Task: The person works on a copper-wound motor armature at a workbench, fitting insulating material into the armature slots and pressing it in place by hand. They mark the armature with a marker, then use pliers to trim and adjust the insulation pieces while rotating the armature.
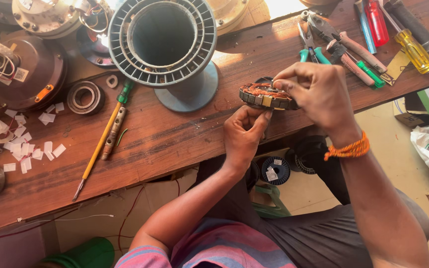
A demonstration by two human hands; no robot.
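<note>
Held over the near edge of the wooden surface: a round motor coil, copper windings on top, dark ring with pale tabs round the side. Left hand under it, grip clenched on the coil from below, thumb and fingertips against its near rim. Right hand above and to the right, grip pinched on the coil's far top edge, fingers curled over the windings. Orange thread band round the right wrist.

Just behind the coil, on the surface, stood a large grey-blue ribbed plastic spool, upright on a round foot. Left of that, lying flat: a yellow-shafted screwdriver with a green handle, a metal bearing ring near its handle end, scattered white paper slips further left, and a brown motor housing with loose wires. Far right along the back edge: pliers with green and pink handles, then red and yellow screwdrivers. Below the surface edge, between the arms, spools of dark wire, partly hidden.
</note>
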